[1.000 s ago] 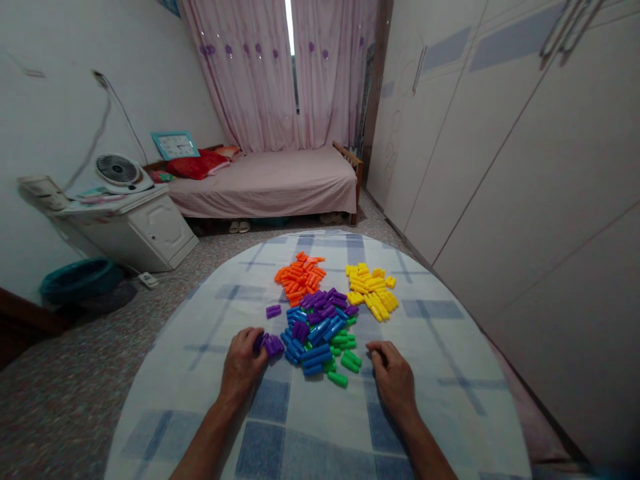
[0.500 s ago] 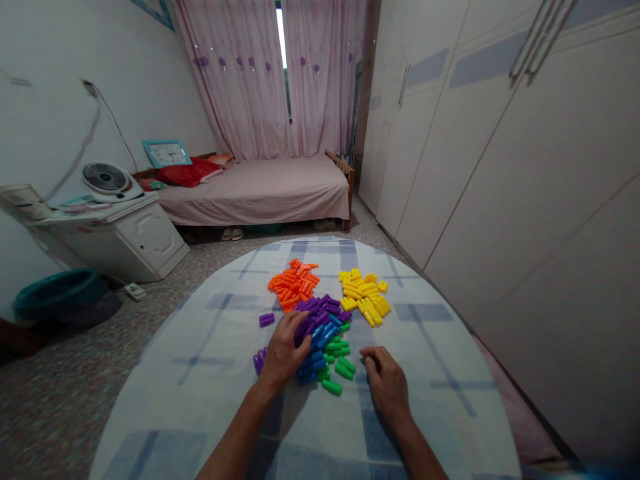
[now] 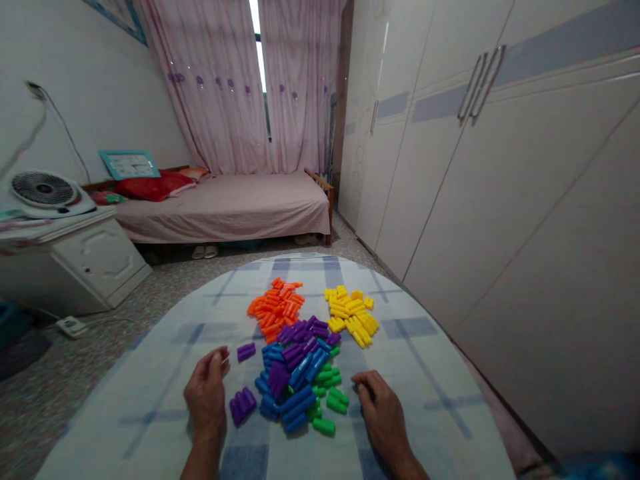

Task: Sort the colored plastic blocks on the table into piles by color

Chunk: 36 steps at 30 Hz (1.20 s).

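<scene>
My left hand (image 3: 207,390) is at the left of the table, beside two purple pieces (image 3: 243,405) (image 3: 246,351) lying apart from the pile. Its fingers are bunched toward the thumb; a pale streak shows at the fingertips, too blurred to name. A mixed heap of plastic building blocks lies in the middle: purple blocks (image 3: 301,339) on top, blue blocks (image 3: 297,403) under and in front, green blocks (image 3: 327,378) along the right side. My right hand (image 3: 383,413) rests on the cloth right of the green blocks, fingers curled with nothing visible in them.
Orange blocks (image 3: 276,308) are piled at the back left and yellow blocks (image 3: 352,315) at the back right. A checked cloth (image 3: 165,373) covers the round table. Beyond stand a bed (image 3: 225,207), a white cabinet (image 3: 100,267) with a fan (image 3: 45,190), and a tall wardrobe (image 3: 425,167).
My left hand has left the purple and blue blocks and moved left, uncovering the heap. The right hand stays by the green blocks. The view has turned slightly right and up.
</scene>
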Available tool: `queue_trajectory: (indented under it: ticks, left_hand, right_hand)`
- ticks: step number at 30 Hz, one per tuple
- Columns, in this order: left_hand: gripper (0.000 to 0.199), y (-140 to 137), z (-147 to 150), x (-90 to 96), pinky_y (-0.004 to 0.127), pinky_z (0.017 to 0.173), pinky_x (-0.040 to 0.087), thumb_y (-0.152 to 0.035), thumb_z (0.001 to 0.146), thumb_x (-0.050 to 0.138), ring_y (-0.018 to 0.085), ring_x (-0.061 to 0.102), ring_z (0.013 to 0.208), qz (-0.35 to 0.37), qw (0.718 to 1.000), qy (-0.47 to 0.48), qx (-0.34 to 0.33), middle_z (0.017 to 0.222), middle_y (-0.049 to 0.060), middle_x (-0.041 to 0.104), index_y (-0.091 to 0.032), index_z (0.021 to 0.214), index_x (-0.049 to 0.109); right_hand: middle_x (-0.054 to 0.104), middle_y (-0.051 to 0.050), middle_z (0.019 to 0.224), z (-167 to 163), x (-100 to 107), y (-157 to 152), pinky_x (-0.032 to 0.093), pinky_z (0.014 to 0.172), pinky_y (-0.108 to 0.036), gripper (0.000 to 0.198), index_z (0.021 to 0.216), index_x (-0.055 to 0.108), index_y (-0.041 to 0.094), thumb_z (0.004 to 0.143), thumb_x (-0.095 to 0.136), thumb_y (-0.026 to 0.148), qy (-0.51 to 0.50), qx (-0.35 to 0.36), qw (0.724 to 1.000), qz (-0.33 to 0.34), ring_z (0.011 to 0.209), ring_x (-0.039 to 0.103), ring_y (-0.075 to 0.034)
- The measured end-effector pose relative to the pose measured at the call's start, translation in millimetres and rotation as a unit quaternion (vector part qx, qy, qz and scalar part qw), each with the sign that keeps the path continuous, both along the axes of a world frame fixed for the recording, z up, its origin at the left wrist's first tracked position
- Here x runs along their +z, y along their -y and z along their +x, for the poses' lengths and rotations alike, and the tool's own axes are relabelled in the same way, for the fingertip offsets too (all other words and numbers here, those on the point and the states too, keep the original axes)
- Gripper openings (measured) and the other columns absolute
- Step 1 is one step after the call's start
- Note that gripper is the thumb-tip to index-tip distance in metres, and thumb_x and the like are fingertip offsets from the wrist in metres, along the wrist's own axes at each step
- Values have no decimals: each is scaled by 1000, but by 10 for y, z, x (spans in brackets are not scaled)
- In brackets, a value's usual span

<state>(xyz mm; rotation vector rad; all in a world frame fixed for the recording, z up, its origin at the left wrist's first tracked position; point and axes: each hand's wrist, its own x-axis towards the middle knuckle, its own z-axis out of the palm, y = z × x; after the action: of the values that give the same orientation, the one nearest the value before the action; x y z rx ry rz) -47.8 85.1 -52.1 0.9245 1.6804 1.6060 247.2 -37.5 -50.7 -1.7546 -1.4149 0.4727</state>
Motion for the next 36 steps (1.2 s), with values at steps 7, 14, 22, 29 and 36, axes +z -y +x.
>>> queue_trajectory:
  ticks: [7,14,22,29,36]
  left_hand:
    - [47,-95,-33,-74,40,92,45,-54,75,49,27,61,102,-37,980,-175,-87,103,9,69,-17,98,67]
    - [44,-94,-1,-34,39,87,46,-52,74,47,27,61,98,-60,968,-233,-76,103,9,68,-19,95,67]
    - [42,-104,-5,-27,40,83,48,-52,72,46,27,62,92,-48,961,-261,-80,99,9,68,-20,91,67]
    - [39,-89,27,-12,37,85,47,-49,74,47,24,61,93,-36,961,-259,-87,98,7,66,-19,91,65]
    - [38,-73,27,-11,35,83,47,-47,77,46,23,61,91,-24,957,-271,-98,99,7,65,-19,94,64]
  right_hand:
    - [64,-5,96,53,234,161,48,80,-28,28,102,63,23,81,44,25,-20,47,997,-51,89,61,-18]
    - [57,-9,124,609,595,-273,45,91,-35,45,123,54,22,79,50,34,86,53,994,-37,111,54,-21]
    - [51,-12,132,643,79,-1173,39,94,-43,61,126,52,21,69,65,40,268,-34,962,-34,121,45,-28]
    - [54,-10,122,437,34,-1091,38,96,-41,35,110,61,22,77,57,33,308,-22,949,66,115,45,-26]
    - [54,-10,118,434,98,-1127,38,97,-38,26,104,62,20,81,51,23,298,-48,949,94,113,44,-25]
